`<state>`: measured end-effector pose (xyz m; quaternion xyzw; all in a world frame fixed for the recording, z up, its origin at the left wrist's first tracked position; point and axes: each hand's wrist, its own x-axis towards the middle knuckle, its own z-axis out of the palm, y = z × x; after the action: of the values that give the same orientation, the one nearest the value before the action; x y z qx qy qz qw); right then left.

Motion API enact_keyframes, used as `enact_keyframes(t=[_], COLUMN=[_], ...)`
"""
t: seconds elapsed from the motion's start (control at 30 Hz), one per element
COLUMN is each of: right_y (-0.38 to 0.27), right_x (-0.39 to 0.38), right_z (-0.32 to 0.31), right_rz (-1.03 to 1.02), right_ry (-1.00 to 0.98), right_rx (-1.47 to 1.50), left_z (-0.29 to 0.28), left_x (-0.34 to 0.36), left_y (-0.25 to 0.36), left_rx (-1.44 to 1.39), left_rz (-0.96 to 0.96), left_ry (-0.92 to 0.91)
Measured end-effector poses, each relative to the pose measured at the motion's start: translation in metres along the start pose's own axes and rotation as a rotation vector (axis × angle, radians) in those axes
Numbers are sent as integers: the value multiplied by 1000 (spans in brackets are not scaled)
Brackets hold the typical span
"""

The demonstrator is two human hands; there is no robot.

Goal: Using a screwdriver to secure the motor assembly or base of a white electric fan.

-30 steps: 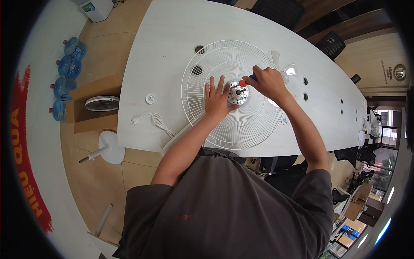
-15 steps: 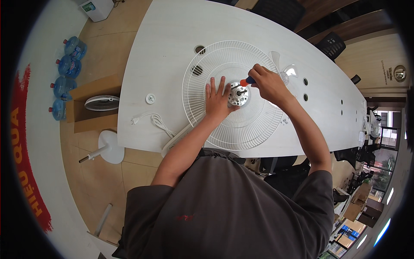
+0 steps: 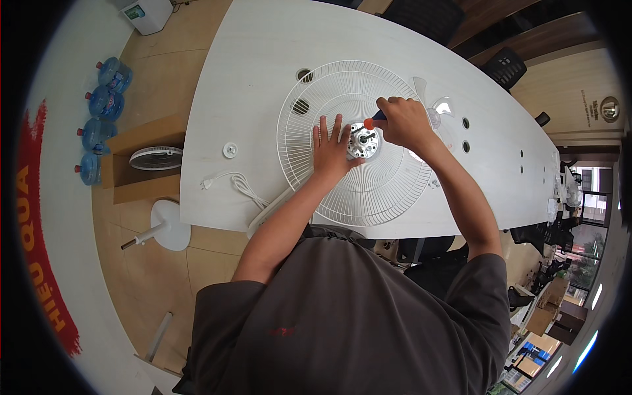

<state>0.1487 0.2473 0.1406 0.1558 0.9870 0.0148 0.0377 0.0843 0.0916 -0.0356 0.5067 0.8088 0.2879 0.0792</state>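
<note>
A round white wire fan grille (image 3: 388,204) lies over the near part of the white table. At its centre sits the metal motor hub (image 3: 363,140) with a dark shaft sticking up. My left hand (image 3: 331,153) lies with fingers spread on the grille, its thumb and forefinger bracketing the hub's left side. My right hand (image 3: 403,123) is wrapped round a screwdriver (image 3: 370,124) with an orange and dark blue handle. Its shank slants down to the hub's upper left edge; the tip is too small to make out.
Clear fan blades (image 3: 440,117) lie right of the grille. A white cord with plug (image 3: 240,186) and a small round white part (image 3: 230,150) rest at the table's left. On the floor stand an open cardboard box (image 3: 145,128), a white fan base (image 3: 172,225) and several blue water bottles (image 3: 105,101).
My right hand has turned round the screwdriver handle and moved slightly, with its knuckles now further over the handle. My left hand stays spread in nearly the same place.
</note>
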Motion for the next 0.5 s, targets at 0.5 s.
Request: enact_keyframes(t=[0.5], right_y=[-11], right_x=[-1], right_z=[6], right_rz=[199], right_ry=[58], right_rx=[64], left_z=[2], left_x=[2], left_y=[-1], left_rx=[36], left_rz=[2], left_ry=[-21])
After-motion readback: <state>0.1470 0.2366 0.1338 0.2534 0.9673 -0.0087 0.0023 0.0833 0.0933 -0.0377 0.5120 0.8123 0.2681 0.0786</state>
